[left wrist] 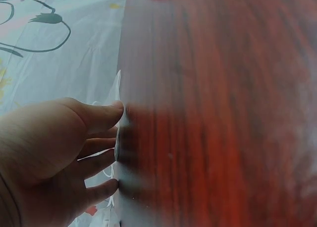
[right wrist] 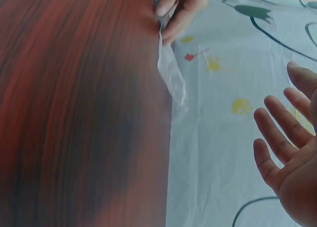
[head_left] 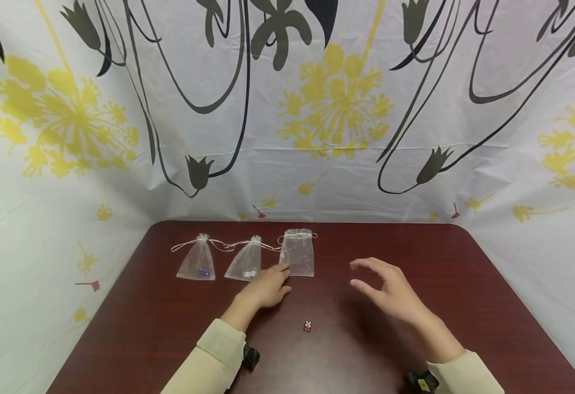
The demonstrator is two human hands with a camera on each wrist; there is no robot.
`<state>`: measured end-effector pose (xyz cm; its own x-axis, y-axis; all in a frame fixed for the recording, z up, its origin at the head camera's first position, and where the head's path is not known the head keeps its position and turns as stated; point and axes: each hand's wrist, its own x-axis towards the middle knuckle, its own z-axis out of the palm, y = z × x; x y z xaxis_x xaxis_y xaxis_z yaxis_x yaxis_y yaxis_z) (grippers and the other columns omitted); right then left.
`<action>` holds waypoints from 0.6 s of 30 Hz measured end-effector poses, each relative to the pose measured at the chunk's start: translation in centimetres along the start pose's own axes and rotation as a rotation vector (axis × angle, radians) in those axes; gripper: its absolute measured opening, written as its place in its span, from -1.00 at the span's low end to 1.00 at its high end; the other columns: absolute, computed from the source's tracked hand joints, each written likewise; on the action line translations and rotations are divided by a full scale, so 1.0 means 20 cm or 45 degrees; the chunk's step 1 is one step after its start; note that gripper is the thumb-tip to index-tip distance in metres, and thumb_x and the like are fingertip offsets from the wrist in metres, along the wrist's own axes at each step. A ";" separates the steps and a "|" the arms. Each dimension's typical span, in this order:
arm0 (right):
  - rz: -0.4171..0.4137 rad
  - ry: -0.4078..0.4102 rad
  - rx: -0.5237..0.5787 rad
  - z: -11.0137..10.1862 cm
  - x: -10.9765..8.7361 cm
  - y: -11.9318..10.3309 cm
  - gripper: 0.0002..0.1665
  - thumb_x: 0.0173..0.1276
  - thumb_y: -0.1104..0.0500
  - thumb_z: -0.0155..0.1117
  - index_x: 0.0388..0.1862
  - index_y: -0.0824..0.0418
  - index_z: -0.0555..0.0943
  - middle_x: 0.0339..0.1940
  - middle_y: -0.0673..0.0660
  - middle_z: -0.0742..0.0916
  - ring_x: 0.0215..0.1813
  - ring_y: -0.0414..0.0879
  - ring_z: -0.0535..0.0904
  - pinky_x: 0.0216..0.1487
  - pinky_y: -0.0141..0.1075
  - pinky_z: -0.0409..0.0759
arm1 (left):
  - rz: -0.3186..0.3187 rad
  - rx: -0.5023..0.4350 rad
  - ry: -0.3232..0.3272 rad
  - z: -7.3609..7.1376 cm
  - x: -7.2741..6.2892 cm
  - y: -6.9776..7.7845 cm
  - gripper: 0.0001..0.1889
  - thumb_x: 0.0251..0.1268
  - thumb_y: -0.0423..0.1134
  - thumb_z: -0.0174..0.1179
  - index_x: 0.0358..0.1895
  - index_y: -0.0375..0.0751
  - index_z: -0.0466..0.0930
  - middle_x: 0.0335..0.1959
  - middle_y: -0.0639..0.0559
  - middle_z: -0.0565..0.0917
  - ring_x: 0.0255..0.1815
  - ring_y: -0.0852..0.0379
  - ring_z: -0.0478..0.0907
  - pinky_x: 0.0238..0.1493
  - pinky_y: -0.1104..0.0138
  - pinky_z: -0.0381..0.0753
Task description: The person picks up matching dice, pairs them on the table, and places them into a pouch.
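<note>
My left hand (head_left: 266, 287) reaches over the table, its fingertips right at the lower left corner of a flat sheer drawstring bag (head_left: 303, 256). In the left wrist view the thumb and fingers (left wrist: 104, 190) are spread, tips down at the tabletop beside the bag's edge. Off to the right, my right hand (head_left: 394, 291) hovers with thumb and fingers apart, holding nothing. One red die (head_left: 308, 326) with white pips lies nearer the front, between the two hands.
Left of the flat bag lie a sheer bag holding white dice (head_left: 242, 261) and another holding blue dice (head_left: 204, 272), their white strings spread sideways. The dark red table (head_left: 169, 328) has rounded back corners. A patterned cloth (head_left: 287, 180) hangs behind and beside it.
</note>
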<state>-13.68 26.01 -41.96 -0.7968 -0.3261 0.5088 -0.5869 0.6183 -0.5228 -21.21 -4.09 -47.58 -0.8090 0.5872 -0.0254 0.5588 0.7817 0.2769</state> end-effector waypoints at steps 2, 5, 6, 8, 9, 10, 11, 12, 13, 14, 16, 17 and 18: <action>0.009 0.021 0.000 -0.03 -0.02 0.01 -0.57 0.24 0.26 0.53 0.08 0.05 0.67 -0.04 -0.14 0.73 0.07 -0.13 0.66 0.08 -0.38 0.56 | 0.006 -0.001 0.007 -0.01 0.00 0.00 -0.49 0.52 -0.14 0.17 0.36 -0.40 0.47 0.49 -0.18 0.37 0.50 -0.11 0.30 0.44 0.06 0.34; 0.012 0.066 -0.009 -0.07 -0.05 0.04 -0.55 0.21 0.31 0.53 0.08 0.05 0.68 -0.06 -0.12 0.74 0.05 -0.13 0.67 0.10 -0.54 0.47 | 0.013 -0.004 0.013 -0.01 -0.01 0.01 -0.50 0.50 -0.16 0.18 0.35 -0.42 0.47 0.48 -0.20 0.38 0.49 -0.13 0.31 0.44 0.06 0.35; 0.016 0.081 -0.012 -0.09 -0.06 0.04 -0.54 0.21 0.32 0.53 0.07 0.06 0.68 -0.06 -0.11 0.75 0.04 -0.14 0.67 0.09 -0.58 0.45 | 0.016 -0.005 0.015 -0.02 -0.01 0.01 -0.50 0.50 -0.17 0.18 0.35 -0.43 0.47 0.47 -0.21 0.38 0.49 -0.14 0.32 0.44 0.06 0.35; 0.026 0.107 -0.029 -0.12 -0.09 0.05 -0.53 0.20 0.34 0.53 0.07 0.06 0.68 -0.07 -0.09 0.75 0.03 -0.17 0.67 0.09 -0.61 0.43 | 0.018 0.000 0.010 -0.02 -0.02 0.01 -0.49 0.51 -0.16 0.17 0.36 -0.43 0.46 0.48 -0.21 0.37 0.50 -0.13 0.30 0.44 0.06 0.34; 0.035 0.117 -0.037 -0.14 -0.10 0.06 -0.53 0.19 0.35 0.53 0.07 0.06 0.68 -0.07 -0.09 0.75 0.03 -0.19 0.67 0.08 -0.61 0.42 | 0.020 0.006 0.006 -0.01 -0.02 0.01 -0.48 0.51 -0.15 0.17 0.37 -0.42 0.45 0.49 -0.21 0.36 0.50 -0.13 0.30 0.45 0.07 0.33; 0.046 0.126 -0.047 -0.15 -0.11 0.07 -0.53 0.19 0.35 0.53 0.07 0.06 0.68 -0.08 -0.09 0.76 0.02 -0.21 0.66 0.07 -0.62 0.42 | 0.023 0.008 0.000 -0.01 -0.02 0.00 -0.47 0.52 -0.14 0.16 0.38 -0.42 0.44 0.50 -0.21 0.35 0.51 -0.13 0.28 0.46 0.07 0.31; 0.059 0.135 -0.057 -0.17 -0.12 0.08 -0.54 0.20 0.35 0.53 0.06 0.06 0.69 -0.08 -0.08 0.76 0.02 -0.22 0.66 0.06 -0.62 0.43 | 0.029 0.013 -0.006 -0.01 -0.02 0.00 -0.46 0.53 -0.12 0.15 0.40 -0.41 0.42 0.51 -0.21 0.33 0.52 -0.12 0.27 0.47 0.07 0.30; 0.078 0.142 -0.070 -0.19 -0.14 0.08 -0.55 0.20 0.35 0.52 0.06 0.06 0.69 -0.09 -0.08 0.76 0.01 -0.24 0.66 0.04 -0.63 0.42 | 0.035 0.017 -0.013 0.00 -0.02 0.00 -0.45 0.53 -0.11 0.14 0.41 -0.41 0.41 0.52 -0.20 0.32 0.53 -0.12 0.26 0.47 0.07 0.29; 0.095 0.146 -0.082 -0.20 -0.15 0.09 -0.56 0.21 0.34 0.52 0.05 0.06 0.69 -0.10 -0.09 0.76 0.01 -0.26 0.65 0.04 -0.63 0.42 | 0.040 0.023 -0.023 0.00 -0.02 -0.01 -0.44 0.54 -0.09 0.13 0.42 -0.40 0.39 0.53 -0.20 0.30 0.53 -0.12 0.24 0.48 0.08 0.27; 0.117 0.152 -0.091 -0.22 -0.17 0.10 -0.57 0.22 0.33 0.52 0.05 0.05 0.69 -0.10 -0.09 0.76 0.01 -0.27 0.65 0.03 -0.64 0.41 | 0.046 0.028 -0.028 0.00 -0.03 -0.01 -0.43 0.55 -0.09 0.12 0.43 -0.39 0.38 0.54 -0.20 0.29 0.54 -0.12 0.23 0.49 0.08 0.26; 0.167 0.161 -0.113 -0.24 -0.20 0.12 -0.60 0.24 0.30 0.52 0.04 0.04 0.70 -0.11 -0.10 0.76 0.00 -0.31 0.64 -0.01 -0.66 0.41 | 0.055 0.029 -0.041 0.01 -0.03 -0.01 -0.42 0.56 -0.07 0.11 0.45 -0.38 0.36 0.55 -0.19 0.26 0.55 -0.12 0.21 0.50 0.07 0.24; 0.192 0.162 -0.119 -0.26 -0.22 0.13 -0.61 0.25 0.29 0.51 0.04 0.04 0.70 -0.11 -0.11 0.75 0.00 -0.33 0.63 -0.02 -0.64 0.43 | 0.057 0.029 -0.049 0.01 -0.03 -0.01 -0.41 0.56 -0.06 0.10 0.46 -0.37 0.35 0.56 -0.19 0.25 0.56 -0.12 0.20 0.50 0.06 0.23; 0.216 0.161 -0.127 -0.27 -0.23 0.14 -0.62 0.26 0.27 0.51 0.04 0.04 0.70 -0.11 -0.11 0.75 0.00 -0.36 0.62 -0.04 -0.64 0.43 | 0.056 0.025 -0.057 0.01 -0.04 -0.02 -0.40 0.56 -0.05 0.09 0.47 -0.36 0.33 0.57 -0.18 0.23 0.56 -0.12 0.18 0.51 0.06 0.22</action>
<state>-10.83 33.12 -42.14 -0.8547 -0.1233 0.5043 -0.4241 0.7260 -0.5413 -20.73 -4.72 -47.88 -0.7747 0.6298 -0.0565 0.5976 0.7584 0.2602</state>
